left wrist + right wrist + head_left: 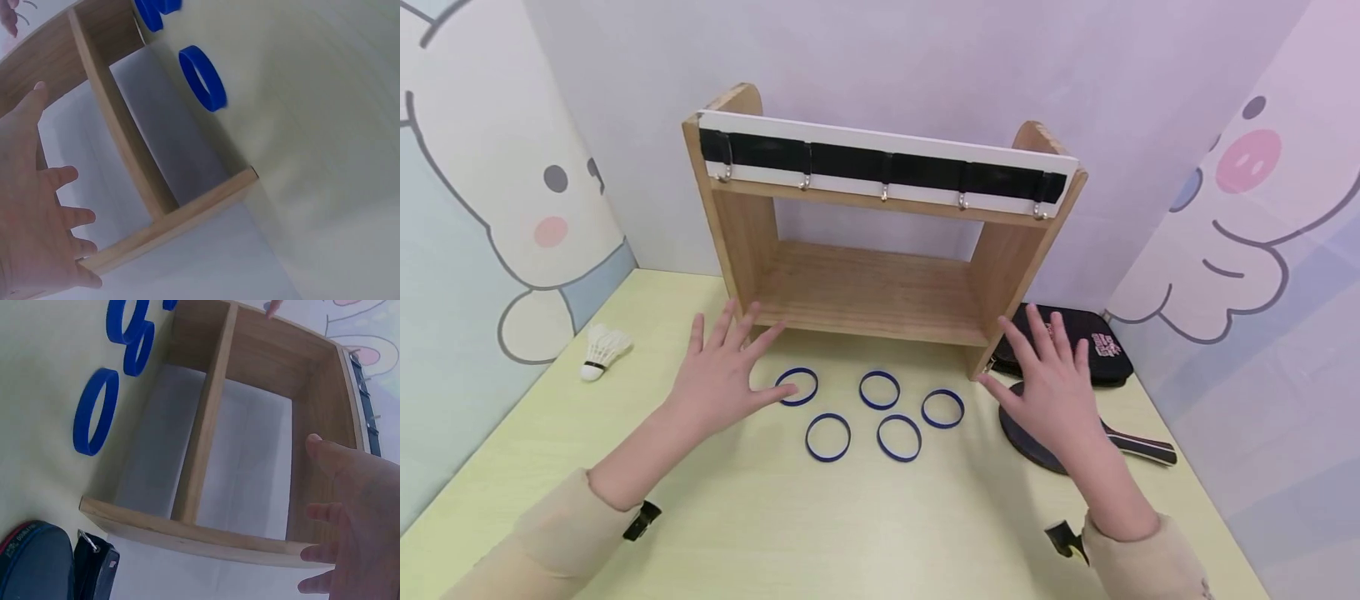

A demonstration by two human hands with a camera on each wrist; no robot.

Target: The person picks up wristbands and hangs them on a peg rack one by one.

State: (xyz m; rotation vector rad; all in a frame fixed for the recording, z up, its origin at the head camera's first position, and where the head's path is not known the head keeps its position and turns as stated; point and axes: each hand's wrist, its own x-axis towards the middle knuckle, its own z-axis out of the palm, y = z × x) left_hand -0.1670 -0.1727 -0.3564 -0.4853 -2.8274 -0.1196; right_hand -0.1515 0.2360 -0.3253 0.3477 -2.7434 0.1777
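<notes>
My left hand (718, 383) hovers with fingers spread in front of the wooden shelf's (880, 292) left side, holding nothing. Its thumb overlaps a blue wristband (817, 385) in the head view; contact cannot be told. My right hand (1052, 392), also spread and holding nothing, is over the table tennis paddle (1030, 446) near the shelf's right side. Between the hands, several blue wristbands (828, 460) lie flat on the table. In the right wrist view one wristband (95, 412) shows close to the shelf. Along the shelf's top front runs a white board with a black strip (850, 162) and several metal hooks (884, 193).
A white shuttlecock (601, 354) lies on the left of the pale yellow table (820, 533). At the right, a black zip case (1105, 354) sits behind the paddle. Walls with cartoon figures (1247, 167) enclose the back and sides.
</notes>
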